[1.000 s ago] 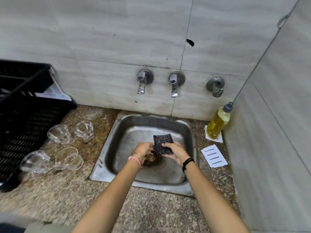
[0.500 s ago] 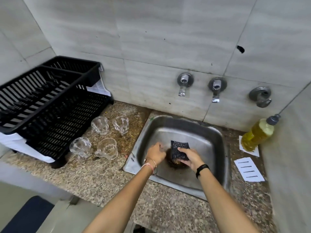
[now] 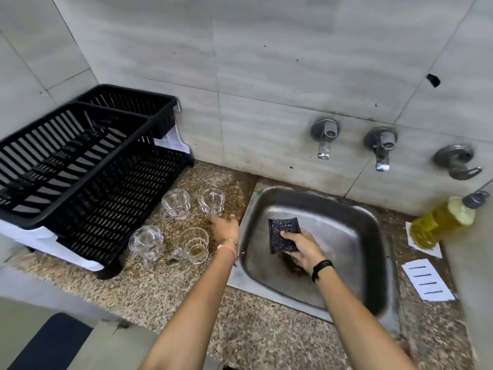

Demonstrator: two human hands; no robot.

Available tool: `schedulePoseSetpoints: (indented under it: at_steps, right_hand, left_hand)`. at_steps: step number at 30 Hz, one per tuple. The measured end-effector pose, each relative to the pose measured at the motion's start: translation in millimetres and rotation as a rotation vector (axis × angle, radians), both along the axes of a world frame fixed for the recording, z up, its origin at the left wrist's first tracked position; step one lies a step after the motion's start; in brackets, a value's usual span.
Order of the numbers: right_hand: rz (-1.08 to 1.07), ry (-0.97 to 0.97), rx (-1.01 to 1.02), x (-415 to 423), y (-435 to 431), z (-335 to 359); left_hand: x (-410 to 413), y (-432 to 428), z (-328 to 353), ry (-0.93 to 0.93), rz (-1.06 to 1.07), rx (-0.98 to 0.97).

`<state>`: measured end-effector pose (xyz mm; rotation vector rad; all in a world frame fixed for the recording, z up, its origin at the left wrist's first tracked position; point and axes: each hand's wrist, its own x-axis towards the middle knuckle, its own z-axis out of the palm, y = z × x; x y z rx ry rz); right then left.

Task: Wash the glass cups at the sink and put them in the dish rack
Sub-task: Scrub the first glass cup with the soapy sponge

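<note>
— Fingers [image 3: 213,219] of left hand [image 3: 226,227] loosely spread, gripping nothing, tips just beside the far right cup [image 3: 212,201] on the counter [image 3: 149,287].
— And right hand [image 3: 302,251]?
— Curled round a dark sponge [image 3: 283,235], low over the sink [image 3: 346,236].
— Progress, then?
— Barely begun, by the look of it. Four glass cups [image 3: 194,244] grouped between dish rack [image 3: 80,166] and sink, none visibly washed. No cup in the visible part of the rack, no water from the taps [image 3: 324,137].
— So all four left to scrub, rinse and rack.

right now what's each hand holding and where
The right hand grips the sponge by its lower end. The left hand holds nothing; it is open beside a cup.
</note>
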<state>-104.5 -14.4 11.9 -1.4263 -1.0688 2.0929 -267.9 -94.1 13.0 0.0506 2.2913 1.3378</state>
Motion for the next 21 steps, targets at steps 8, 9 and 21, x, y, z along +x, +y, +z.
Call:
schedulePoseSetpoints:
  at_steps: [8,9,21]
  right_hand:
    - [-0.008,-0.018,0.008,-10.6,-1.6,-8.6]
    - [-0.01,-0.024,0.006,-9.6,-1.3,-10.7]
    - [-0.008,-0.045,0.001,-23.6,-24.0,-17.2]
  left_hand:
    - [-17.2,10.5,-14.7,-0.134,0.156,0.079]
    - [-13.7,11.2,-12.7,-0.148,0.16,0.096]
    - [36.4,-52.3,-24.9,-0.033,-0.052,0.108]
